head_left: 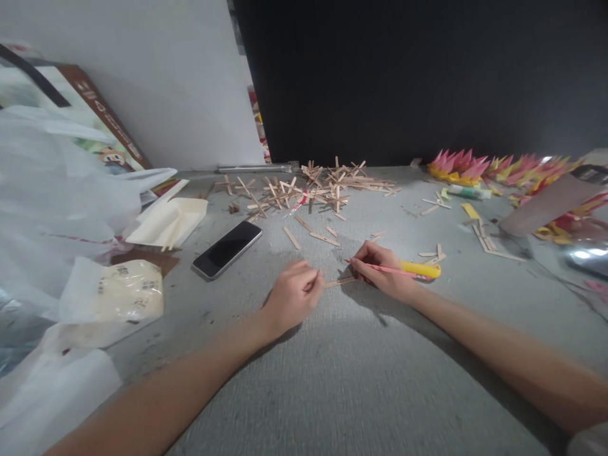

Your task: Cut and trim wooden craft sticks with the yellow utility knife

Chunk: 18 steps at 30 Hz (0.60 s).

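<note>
My left hand is closed, thumb against curled fingers, at the left end of a thin wooden craft stick just above the grey table. In my right hand is a slim pink pencil, its tip pointing left over the stick's right part. A yellow tool handle shows behind that hand; whether it is held or lies on the table I cannot tell. Several loose craft sticks lie just beyond my hands.
A heap of crossed sticks sits at the back. To the left are a phone, a paper tray, a wrapped packet and a white plastic bag. Pink and yellow folded-paper pieces and a glue stick are at right.
</note>
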Motion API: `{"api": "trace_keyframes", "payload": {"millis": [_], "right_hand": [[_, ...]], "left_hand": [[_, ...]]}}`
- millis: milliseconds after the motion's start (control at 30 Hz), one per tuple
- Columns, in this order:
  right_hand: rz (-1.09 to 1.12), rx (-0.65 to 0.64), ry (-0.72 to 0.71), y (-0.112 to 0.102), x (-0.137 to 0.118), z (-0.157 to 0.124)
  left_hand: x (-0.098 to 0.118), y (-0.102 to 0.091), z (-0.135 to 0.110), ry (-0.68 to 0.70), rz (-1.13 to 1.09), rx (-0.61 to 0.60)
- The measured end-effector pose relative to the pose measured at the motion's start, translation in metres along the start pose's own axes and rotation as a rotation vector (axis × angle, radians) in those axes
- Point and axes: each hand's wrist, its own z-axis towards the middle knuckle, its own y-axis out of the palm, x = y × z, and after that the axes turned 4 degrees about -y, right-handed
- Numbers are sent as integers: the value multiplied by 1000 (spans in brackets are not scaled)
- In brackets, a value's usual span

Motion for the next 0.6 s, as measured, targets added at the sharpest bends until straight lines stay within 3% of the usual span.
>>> {"api": "trace_keyframes", "payload": {"millis": [333, 600], "right_hand": [[-30, -1, -3, 0, -5, -1], [-35, -1, -12, 0, 1, 0]], "left_hand": [[1, -2, -1, -31, 24, -24], [4, -7, -2, 63, 37, 26]]}}
